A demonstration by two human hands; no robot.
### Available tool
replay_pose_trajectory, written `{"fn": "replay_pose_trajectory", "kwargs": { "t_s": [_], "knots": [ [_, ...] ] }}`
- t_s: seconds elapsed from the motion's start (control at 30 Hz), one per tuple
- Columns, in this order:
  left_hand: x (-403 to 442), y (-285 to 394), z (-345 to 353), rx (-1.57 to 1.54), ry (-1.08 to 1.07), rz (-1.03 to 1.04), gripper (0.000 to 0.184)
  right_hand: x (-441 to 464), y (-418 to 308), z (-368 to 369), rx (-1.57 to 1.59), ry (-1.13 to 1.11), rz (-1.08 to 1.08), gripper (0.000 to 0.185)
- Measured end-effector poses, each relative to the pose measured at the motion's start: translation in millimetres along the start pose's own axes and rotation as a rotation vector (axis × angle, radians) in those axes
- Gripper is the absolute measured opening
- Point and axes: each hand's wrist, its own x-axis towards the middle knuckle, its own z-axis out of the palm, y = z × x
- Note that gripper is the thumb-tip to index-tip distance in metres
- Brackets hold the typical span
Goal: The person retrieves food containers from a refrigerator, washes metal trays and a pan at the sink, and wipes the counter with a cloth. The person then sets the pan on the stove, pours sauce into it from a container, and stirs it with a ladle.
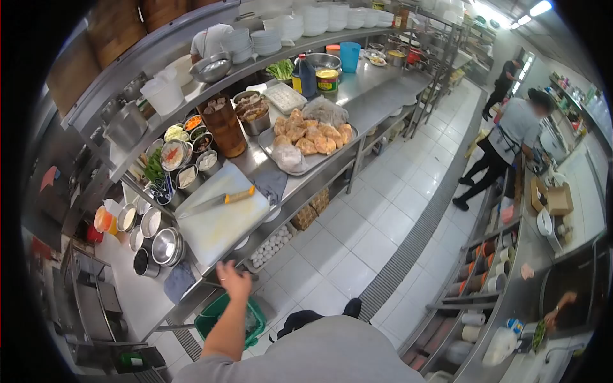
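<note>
My left hand (234, 281) is stretched out by the near corner of the steel counter, its fingers apart and nothing seen in them. A ring shows on one finger. Just beyond it lies a white cutting board (223, 214) with a yellow-handled knife (220, 200) resting on it. Below the hand stands a green bin (254, 316) with a clear plastic liner. A folded blue-grey cloth (179, 281) lies on the counter left of the hand. My right hand is out of view.
A tray of raw, seasoned-looking meat pieces (313, 134) sits on the counter. Steel bowls (167, 246) stand at left. Eggs (271, 247) fill a low shelf tray. A co-worker (511, 134) stands across the tiled aisle; another person's hand (554, 314) shows at far right.
</note>
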Motion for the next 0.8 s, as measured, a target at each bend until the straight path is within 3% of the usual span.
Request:
{"fn": "replay_pose_trajectory", "kwargs": {
  "t_s": [0.1,0.17,0.23,0.27,0.3,0.37,0.4,0.47,0.6,0.73,0.8],
  "knots": [
    [14,104,38,-0.197,-0.2,0.088,0.065,68,17,-69,-0.503,-0.102,-0.228,0.029],
    [46,165,51,-0.244,-0.253,0.151,0.065,120,25,-114,-0.628,-0.129,-0.282,0.03],
    [91,204,66,-0.167,-0.255,0.193,0.064,197,38,-174,-0.179,0.407,-0.291,0.031],
    [114,217,75,-0.123,-0.252,0.196,0.062,264,58,-197,-0.183,0.356,-0.316,0.03],
    [139,225,81,-0.119,-0.25,0.174,0.062,324,70,-211,0.219,0.518,-0.258,0.031],
    [186,240,95,0.26,-0.369,0.25,0.059,348,17,-299,0.316,0.622,-0.278,0.029],
    [208,240,111,0.252,-0.37,0.239,0.059,350,-14,-341,0.302,0.623,-0.279,0.029],
    [246,224,149,0.609,-0.679,0.226,0.06,337,-70,-396,0.576,0.616,-0.346,0.033],
    [311,193,208,0.663,-0.614,0.159,0.06,334,-129,-435,0.524,0.503,-0.229,0.034],
    [404,174,211,0.567,-0.717,-0.01,0.063,367,-99,-381,0.365,0.346,-0.245,0.035],
    [436,178,198,0.464,-0.599,-0.038,0.053,342,-112,-366,0.346,0.192,-0.044,0.041]
  ]
}}
